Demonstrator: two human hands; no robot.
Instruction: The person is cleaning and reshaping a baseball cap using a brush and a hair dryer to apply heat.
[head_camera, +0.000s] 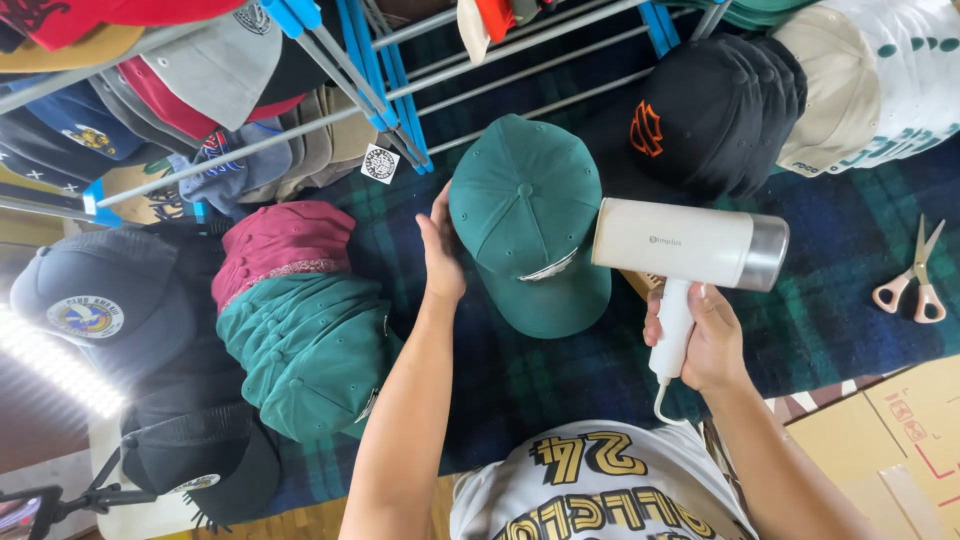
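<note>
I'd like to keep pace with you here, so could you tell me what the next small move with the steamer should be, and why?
Probably ease the white handheld steamer sideways along the green cap. The right hand holds its handle with the head already at the cap's brim side, while the left hand steadies the cap's other edge, so the crown seems to be the next part to cover.

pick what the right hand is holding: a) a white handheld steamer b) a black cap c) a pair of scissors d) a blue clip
a: the right hand grips the handle of the white handheld steamer, its head lying over the brim side of the green cap that the left hand steadies, while the scissors lie untouched on the plaid cloth at the right.
</note>
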